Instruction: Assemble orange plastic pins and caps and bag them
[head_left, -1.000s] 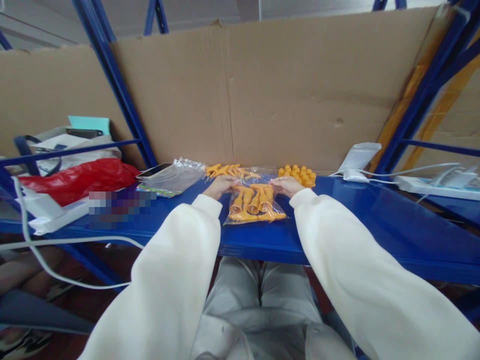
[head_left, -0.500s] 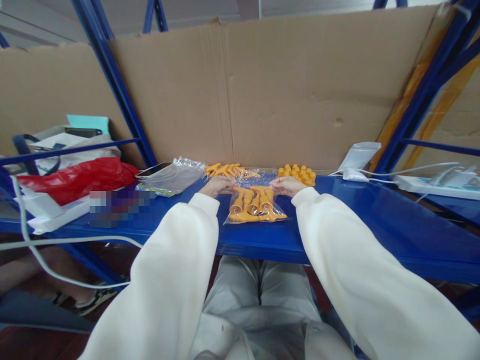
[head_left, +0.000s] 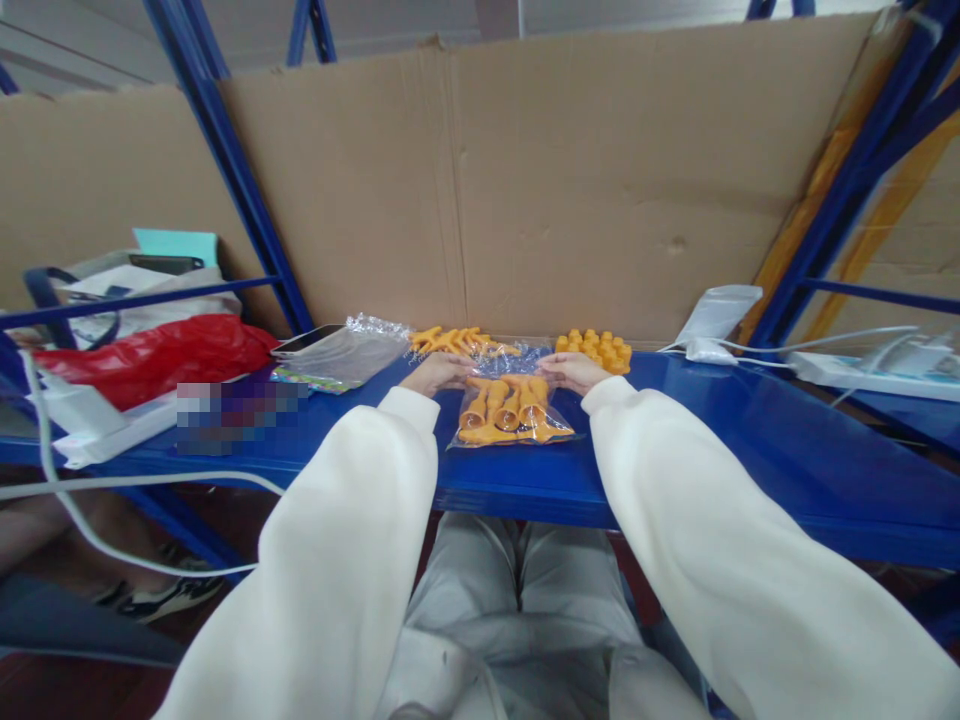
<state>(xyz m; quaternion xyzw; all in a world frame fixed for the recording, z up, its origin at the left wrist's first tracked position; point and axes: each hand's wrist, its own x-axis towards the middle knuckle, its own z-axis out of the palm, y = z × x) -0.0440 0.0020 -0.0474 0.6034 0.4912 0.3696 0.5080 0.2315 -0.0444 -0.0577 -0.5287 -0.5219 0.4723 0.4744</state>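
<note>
A clear plastic bag (head_left: 564, 424) lies near the front of the blue shelf, with several orange leg-shaped plastic pieces (head_left: 496, 400) inside. My left hand (head_left: 441, 372) pinches the bag's far left corner. At the far right corner, my right hand (head_left: 576, 371) grips it the same way. Between the hands the bag's upper part looks crinkled and shiny. Just behind my left hand is a pile of orange hand-shaped pieces (head_left: 457, 340). Orange knobbed pieces (head_left: 594, 350) are grouped behind my right hand.
To the left lie a stack of clear plastic bags (head_left: 349, 358), a phone (head_left: 309, 341), a red plastic bag (head_left: 169, 355) and a white power strip (head_left: 112, 435). Cardboard (head_left: 570, 190) walls the back. Cables and another power strip (head_left: 877, 372) are at right. A person's foot (head_left: 176, 597) shows lower left.
The bag's upper part has shifted slightly between my hands, which keep their hold. At lower left the other person's leg and foot have moved a little.
</note>
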